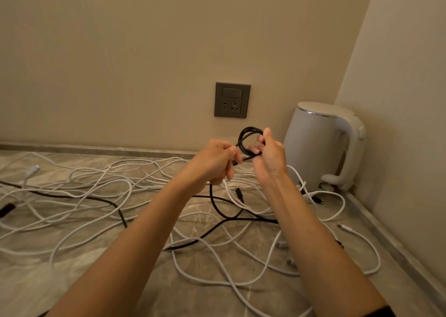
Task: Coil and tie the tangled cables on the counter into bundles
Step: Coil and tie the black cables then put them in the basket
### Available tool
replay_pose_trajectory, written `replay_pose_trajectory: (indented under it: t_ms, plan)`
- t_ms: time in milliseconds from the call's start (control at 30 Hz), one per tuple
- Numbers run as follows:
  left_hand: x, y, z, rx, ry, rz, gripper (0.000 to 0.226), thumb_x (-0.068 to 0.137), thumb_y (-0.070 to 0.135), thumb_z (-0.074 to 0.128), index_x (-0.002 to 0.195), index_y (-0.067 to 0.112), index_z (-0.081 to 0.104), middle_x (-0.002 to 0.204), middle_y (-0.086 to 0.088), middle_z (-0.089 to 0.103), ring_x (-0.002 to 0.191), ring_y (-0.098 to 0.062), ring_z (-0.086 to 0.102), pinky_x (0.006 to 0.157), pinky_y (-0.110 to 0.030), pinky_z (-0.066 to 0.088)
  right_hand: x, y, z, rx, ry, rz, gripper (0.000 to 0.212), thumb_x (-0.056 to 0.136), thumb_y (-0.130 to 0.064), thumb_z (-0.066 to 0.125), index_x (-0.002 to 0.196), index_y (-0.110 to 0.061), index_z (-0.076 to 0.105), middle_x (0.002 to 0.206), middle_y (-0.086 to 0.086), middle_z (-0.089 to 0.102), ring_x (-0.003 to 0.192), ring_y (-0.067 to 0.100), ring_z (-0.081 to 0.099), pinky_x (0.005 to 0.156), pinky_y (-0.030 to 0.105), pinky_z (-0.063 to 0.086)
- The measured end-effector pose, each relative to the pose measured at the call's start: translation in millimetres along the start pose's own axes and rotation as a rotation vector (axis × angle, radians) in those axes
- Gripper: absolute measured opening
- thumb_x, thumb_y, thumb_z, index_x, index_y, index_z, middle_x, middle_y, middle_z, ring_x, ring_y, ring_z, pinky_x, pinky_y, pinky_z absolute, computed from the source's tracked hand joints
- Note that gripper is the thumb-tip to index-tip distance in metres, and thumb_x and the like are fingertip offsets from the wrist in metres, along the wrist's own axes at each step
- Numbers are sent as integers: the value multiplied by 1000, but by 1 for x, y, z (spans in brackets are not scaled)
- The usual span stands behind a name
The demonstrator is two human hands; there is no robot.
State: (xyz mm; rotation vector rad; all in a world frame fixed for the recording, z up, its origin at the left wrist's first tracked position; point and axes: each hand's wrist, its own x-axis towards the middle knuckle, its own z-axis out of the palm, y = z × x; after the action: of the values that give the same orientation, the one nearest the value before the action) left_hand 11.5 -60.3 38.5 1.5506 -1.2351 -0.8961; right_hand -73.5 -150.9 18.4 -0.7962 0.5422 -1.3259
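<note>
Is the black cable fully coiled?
Partly. Right hand holds a few loops of black cable; the rest trails from left hand onto counter.

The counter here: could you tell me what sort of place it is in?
Probably a home or hotel kitchenette: a marble-patterned counter, a white kettle in its corner and a wall socket above.

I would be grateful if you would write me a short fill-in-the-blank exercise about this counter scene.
1. The small cable coil in the right hand is ____ in colour.
2. The white electric kettle stands to the ____ of the grey wall socket.
3. The tangled cables loose on the marbled stone counter are mostly ____.
Missing words: black; right; white.
</note>
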Motion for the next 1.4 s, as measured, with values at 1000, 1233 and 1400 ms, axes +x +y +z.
replay_pose_trajectory:
  t_ms: [1000, 1233, 1400]
  plan:
    - [8, -8, 20, 53, 326, 166, 24, 100, 18, 32, 91, 15, 54, 56, -6, 58, 29, 1, 40, 48, -28, 29, -14, -1, 8, 265, -87, 171, 45, 101, -25, 41, 58, -17, 30, 37, -6, 26, 37, 7, 24, 73, 27, 43]
    - [9, -13, 18, 32, 365, 196, 28, 100, 15, 33, 95, 11, 60, 62, -3, 59, 40, -2, 39, 48, -26, 29, -15, 1, 9, 282, -38, 262, 41, 97, -23, 49, 59, -15, 37, 36, -5, 25, 33, 7, 22, 95, 35, 43]
    - [5, -18, 28, 503, 439, 303, 19, 99, 10, 32, 96, 6, 50, 67, -2, 49, 60, -18, 44, 55, -28, 28, -14, -1, 8, 346, -16, 303, 36, 99, -26, 47, 66, -13, 42, 35, -6, 24, 30, 6, 20, 97, 37, 44]
